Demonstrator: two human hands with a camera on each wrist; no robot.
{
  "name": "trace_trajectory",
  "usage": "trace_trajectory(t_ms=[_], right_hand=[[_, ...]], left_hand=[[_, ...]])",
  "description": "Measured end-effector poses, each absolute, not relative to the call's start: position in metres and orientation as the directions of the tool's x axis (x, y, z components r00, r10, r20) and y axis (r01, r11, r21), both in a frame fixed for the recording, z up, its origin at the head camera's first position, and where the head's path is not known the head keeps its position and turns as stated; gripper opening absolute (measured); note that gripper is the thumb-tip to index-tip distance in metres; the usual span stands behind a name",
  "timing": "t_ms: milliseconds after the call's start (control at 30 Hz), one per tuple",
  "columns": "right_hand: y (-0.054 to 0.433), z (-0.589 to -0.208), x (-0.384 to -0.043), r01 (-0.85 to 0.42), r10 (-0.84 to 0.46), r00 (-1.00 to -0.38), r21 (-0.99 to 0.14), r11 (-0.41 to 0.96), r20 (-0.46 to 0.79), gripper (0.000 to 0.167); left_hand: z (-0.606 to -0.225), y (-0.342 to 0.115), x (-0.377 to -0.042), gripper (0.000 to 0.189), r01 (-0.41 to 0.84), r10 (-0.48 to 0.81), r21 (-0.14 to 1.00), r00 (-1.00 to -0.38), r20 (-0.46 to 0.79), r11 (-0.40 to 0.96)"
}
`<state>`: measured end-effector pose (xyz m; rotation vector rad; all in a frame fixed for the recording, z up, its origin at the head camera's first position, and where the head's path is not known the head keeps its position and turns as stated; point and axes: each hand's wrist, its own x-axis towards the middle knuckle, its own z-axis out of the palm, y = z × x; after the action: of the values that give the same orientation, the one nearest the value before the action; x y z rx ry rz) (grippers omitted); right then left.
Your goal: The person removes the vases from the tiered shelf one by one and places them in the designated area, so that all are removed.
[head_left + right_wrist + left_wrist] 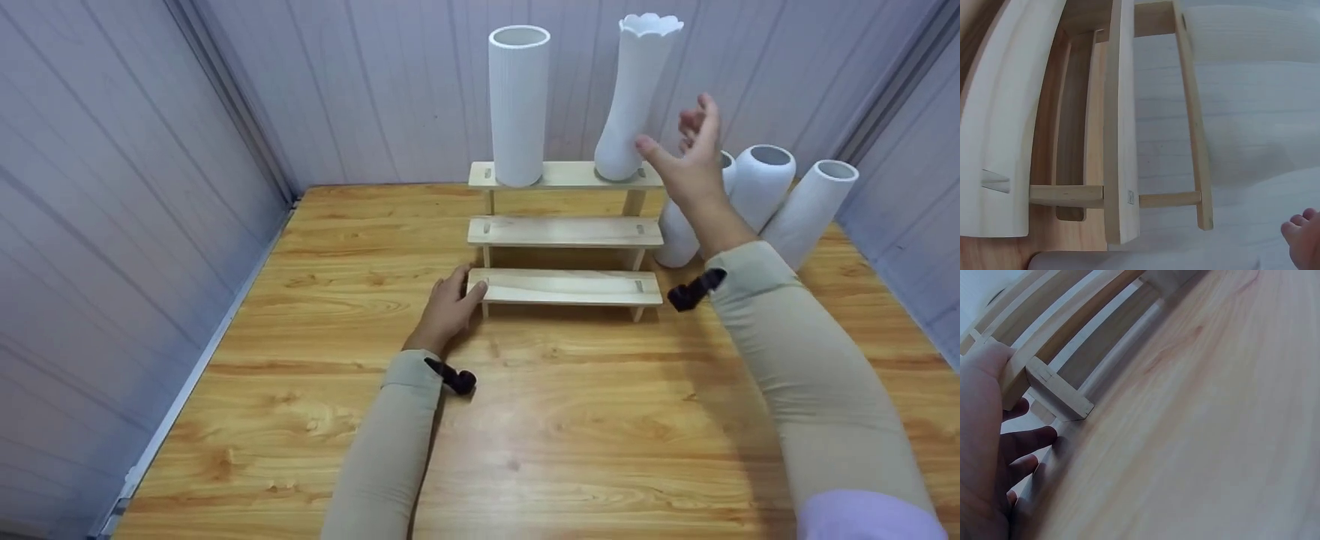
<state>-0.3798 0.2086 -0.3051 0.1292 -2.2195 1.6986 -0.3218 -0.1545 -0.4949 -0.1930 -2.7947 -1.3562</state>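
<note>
A three-step wooden stand (565, 232) stands on the table. My left hand (445, 309) holds the left end of its lowest step, thumb (994, 354) on top and a fingertip beneath; the other fingers spread below. Two white vases are on the top step: a straight ribbed one (519, 109) at the left and a wavy-rimmed one (628, 105) at the right. Beside the wavy-rimmed vase, my right hand (694, 165) is raised with thumb and fingers apart, holding nothing. Only part of that hand (1306, 239) shows at the right wrist view's lower right edge.
Right of the stand are more white vases: a leftmost one (677, 236) partly behind my right hand, a rounded one (763, 184) and a narrow slanting one (814, 210). Pale panel walls (375, 90) enclose the wooden table (562, 450) at the back and sides.
</note>
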Motion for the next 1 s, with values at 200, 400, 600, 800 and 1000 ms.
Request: trace_trajectory(t_ms=[200, 400, 600, 800, 1000], right_hand=[[0.195, -0.292, -0.403, -0.137, 0.072, -0.984, -0.946, 0.292, 0.165, 0.105], [0.191, -0.291, -0.416, -0.137, 0.045, -0.985, -0.916, 0.377, 0.166, 0.087], [0.194, -0.291, -0.419, -0.135, 0.06, -0.982, -0.889, 0.438, 0.179, 0.079], [0.196, -0.29, -0.41, -0.14, 0.084, -0.977, -0.886, 0.442, 0.197, 0.077], [0.197, -0.294, -0.385, -0.152, 0.071, -0.977, -0.892, 0.426, 0.2, 0.078]], left_hand=[[-0.492, -0.156, -0.324, 0.07, 0.118, 0.089, 0.775, -0.993, 0.08, 0.621], [-0.494, -0.155, -0.323, 0.072, 0.111, 0.096, 0.776, -0.993, 0.065, 0.621], [-0.494, -0.154, -0.32, 0.073, 0.11, 0.11, 0.774, -0.993, 0.053, 0.624], [-0.495, -0.153, -0.319, 0.072, 0.114, 0.114, 0.783, -0.992, 0.056, 0.612], [-0.496, -0.156, -0.316, 0.072, 0.113, 0.118, 0.784, -0.992, 0.052, 0.61]])
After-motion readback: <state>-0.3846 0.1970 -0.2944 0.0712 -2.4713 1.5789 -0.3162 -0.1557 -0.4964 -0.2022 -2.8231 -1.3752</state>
